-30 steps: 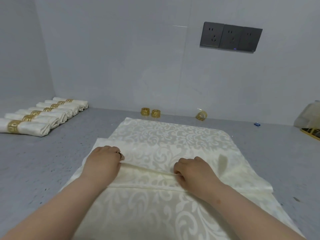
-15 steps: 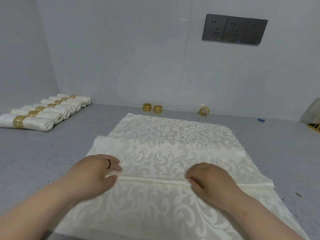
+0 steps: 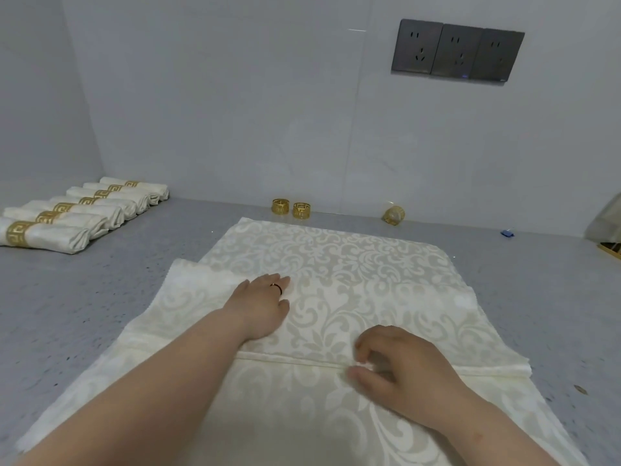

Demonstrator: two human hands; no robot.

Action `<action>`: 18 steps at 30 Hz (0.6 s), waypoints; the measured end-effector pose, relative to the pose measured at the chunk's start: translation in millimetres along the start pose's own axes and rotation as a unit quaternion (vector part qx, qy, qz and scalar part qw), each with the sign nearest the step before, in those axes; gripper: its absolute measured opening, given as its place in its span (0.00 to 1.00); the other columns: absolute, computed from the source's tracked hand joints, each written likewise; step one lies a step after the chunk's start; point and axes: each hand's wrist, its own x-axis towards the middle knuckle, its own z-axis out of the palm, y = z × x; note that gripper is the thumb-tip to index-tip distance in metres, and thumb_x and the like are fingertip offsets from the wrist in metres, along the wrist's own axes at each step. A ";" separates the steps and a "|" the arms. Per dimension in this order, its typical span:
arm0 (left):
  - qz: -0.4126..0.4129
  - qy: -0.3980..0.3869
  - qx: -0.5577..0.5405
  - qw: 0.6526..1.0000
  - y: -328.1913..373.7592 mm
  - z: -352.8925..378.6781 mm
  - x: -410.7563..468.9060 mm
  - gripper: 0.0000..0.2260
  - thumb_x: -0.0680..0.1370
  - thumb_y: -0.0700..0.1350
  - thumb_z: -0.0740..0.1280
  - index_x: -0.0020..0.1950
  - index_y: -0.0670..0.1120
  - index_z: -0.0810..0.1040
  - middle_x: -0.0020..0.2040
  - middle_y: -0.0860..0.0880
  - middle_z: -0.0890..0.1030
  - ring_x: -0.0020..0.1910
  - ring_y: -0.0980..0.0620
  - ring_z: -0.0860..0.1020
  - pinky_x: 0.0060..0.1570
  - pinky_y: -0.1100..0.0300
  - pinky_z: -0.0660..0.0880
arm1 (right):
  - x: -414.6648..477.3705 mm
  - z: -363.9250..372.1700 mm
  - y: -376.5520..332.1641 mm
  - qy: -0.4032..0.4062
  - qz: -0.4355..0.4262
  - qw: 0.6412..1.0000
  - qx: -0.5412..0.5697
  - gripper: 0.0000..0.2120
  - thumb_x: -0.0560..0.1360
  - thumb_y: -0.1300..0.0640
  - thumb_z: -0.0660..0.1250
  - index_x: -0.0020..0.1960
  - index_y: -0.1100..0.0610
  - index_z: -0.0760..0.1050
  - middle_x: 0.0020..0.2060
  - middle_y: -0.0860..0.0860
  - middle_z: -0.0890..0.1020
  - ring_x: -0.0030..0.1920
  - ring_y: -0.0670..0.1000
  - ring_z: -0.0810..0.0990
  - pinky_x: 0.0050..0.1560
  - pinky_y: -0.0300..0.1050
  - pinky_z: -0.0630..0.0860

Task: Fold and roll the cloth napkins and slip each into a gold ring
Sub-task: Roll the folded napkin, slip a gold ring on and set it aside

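1. Folding is the step in hand: the cream damask napkin point(image 3: 336, 264) lies spread on the grey table point(image 3: 100, 297), with its near part laid over so that a hem runs across under the hands.
2. Left hand point(image 3: 265, 307) lies flat on the cloth, fingers straight and holding nothing, palm pressing the folded layer. To do this well, I judge it should sweep outward from the middle toward the left edge, so trapped air and wrinkles leave the fold.
3. Right hand point(image 3: 400, 368) has thumb and curled fingers pinching the hem at the fold line. Keeping that pinch light but steady should stop the layer from sliding while the other palm smooths.
4. Check that the hem runs straight and parallel to the far edge; at the right side the layers look slightly stepped, so squaring those corners before the next fold would likely give an even roll.
5. Crease firmly along the whole line, since slippery woven cloth tends to spring back.
6. Rings wait near the wall: 2 gold rings point(image 3: 290, 208) stand side by side, and a third ring point(image 3: 394, 215) lies tilted to their right.
7. Finished rolls point(image 3: 77, 213), each banded in gold, sit in a row at far left, well apart from the work.
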 end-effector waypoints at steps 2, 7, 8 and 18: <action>-0.006 0.006 0.002 1.000 1.2 5.7 -1.3 0.22 0.82 0.47 0.46 0.76 0.47 0.47 0.77 0.50 0.47 0.75 0.54 0.45 0.72 0.56 0.42 | 5.1 -8.5 -6.6 -0.015 0.052 0.998 0.011 0.19 0.72 0.35 0.54 0.41 0.49 0.73 0.41 0.42 0.77 0.43 0.41 0.74 0.45 0.34 0.68; -0.013 0.023 0.008 1.000 4.5 7.9 -3.6 0.22 0.82 0.48 0.46 0.76 0.47 0.48 0.77 0.50 0.47 0.75 0.54 0.45 0.73 0.56 0.42 | 52.0 -11.2 -27.3 -0.017 0.101 0.994 -0.025 0.12 0.79 0.50 0.54 0.53 0.54 0.74 0.53 0.49 0.79 0.53 0.50 0.76 0.51 0.43 0.70; -0.014 0.023 0.008 1.000 4.6 7.5 -3.7 0.22 0.82 0.48 0.46 0.76 0.47 0.48 0.77 0.50 0.47 0.75 0.54 0.45 0.73 0.56 0.42 | 65.4 -5.4 -31.5 -0.016 0.092 0.995 -0.019 0.14 0.79 0.51 0.54 0.59 0.54 0.73 0.58 0.49 0.76 0.58 0.51 0.74 0.55 0.44 0.69; -0.023 0.033 -0.017 0.999 2.5 6.0 -6.7 0.22 0.82 0.47 0.47 0.76 0.48 0.49 0.77 0.50 0.48 0.75 0.54 0.45 0.73 0.58 0.42 | 92.3 30.4 -10.4 -0.114 0.138 0.983 -0.044 0.26 0.80 0.44 0.49 0.75 0.52 0.51 0.76 0.50 0.49 0.75 0.49 0.45 0.73 0.48 0.42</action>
